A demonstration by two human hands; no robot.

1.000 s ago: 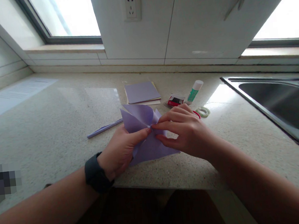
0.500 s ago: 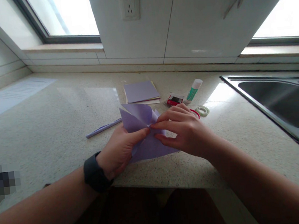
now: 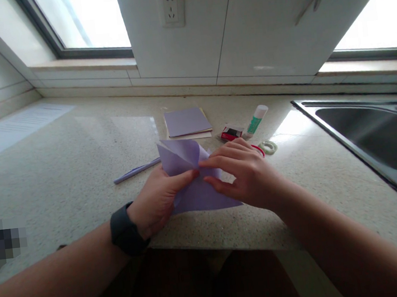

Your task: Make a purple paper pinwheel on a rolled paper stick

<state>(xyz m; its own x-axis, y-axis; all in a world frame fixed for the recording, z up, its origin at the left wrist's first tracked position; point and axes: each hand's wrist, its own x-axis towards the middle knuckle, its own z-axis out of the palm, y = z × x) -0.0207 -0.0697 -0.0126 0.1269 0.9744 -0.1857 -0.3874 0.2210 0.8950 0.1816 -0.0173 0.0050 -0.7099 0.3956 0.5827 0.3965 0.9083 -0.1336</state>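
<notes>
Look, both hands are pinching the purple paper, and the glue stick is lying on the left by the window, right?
Not quite. Both hands, left hand and right hand, do pinch the purple paper, but the head view shows the glue stick lying on the right, toward the sink.

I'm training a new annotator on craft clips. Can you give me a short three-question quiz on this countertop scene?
1. True or false: both hands pinch the folded purple paper at its centre.
2. Which lies nearest the glue stick? A) purple pen B) red box C) printed sheet
3. Fill in: the paper stack lies on the counter, away from the person, behind the ____ paper.

Key: 1 true; 2 B; 3 folded purple.
</notes>
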